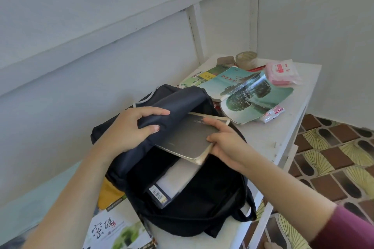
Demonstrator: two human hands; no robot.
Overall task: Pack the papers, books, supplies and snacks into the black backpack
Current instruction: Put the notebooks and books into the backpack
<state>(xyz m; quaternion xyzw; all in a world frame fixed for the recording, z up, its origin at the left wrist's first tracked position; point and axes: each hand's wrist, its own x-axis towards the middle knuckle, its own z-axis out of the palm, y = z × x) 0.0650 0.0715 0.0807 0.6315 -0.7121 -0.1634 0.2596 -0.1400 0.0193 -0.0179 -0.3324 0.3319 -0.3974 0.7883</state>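
Gripping the grey notebook (188, 137) by its edge, my right hand (224, 145) holds it in the black backpack's (202, 208) mouth while my left hand (131, 127) clutches the flap (172, 103). Nearer me lies a book marked 密碼 (113, 228). Beyond my hands is a green tree-cover book (253, 95).

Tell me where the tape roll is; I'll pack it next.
In the head view's upper right, the tape roll sits far back on the table, behind the green book, left of the pink packet.

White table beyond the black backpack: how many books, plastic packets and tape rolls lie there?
Books: 2, open green tree-cover book, yellow-green book
Packets: 2, pink plastic packet, small red-white sachet
Tape rolls: 1, clear tape roll
Total: 5
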